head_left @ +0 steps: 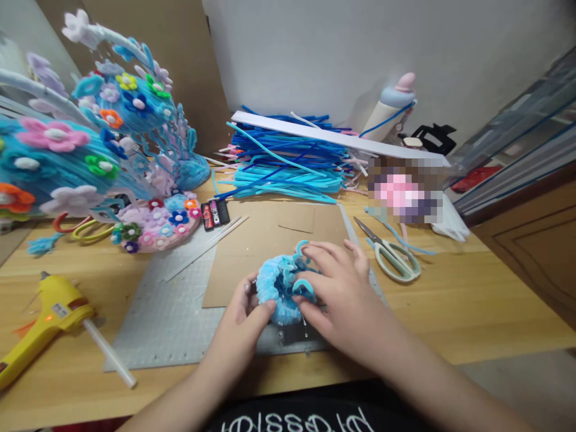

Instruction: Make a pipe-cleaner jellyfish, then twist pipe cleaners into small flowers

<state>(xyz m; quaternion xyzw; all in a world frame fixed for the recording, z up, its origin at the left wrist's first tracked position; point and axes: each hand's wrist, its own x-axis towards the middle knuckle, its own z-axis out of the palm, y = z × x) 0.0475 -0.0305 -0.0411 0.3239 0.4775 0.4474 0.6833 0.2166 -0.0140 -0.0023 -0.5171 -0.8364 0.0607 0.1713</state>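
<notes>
Both my hands are closed around a small fluffy light-blue pipe-cleaner piece [279, 287] with curled loops on top, held just above a brown cardboard sheet [252, 240]. My left hand [245, 315] grips its lower left side with thumb and fingers. My right hand [344, 282] covers its right side, fingers pressing on the curls. Under the cardboard lies a grey cutting mat [166, 312] on the wooden table [472, 294].
A yellow glue gun [42, 321] lies at the left. A large blue pipe-cleaner sculpture with flowers [90, 138] stands at the back left. A pile of blue pipe cleaners [288, 165] sits behind, scissors [393, 255] lie to the right, and a bottle [391, 111] stands at the back.
</notes>
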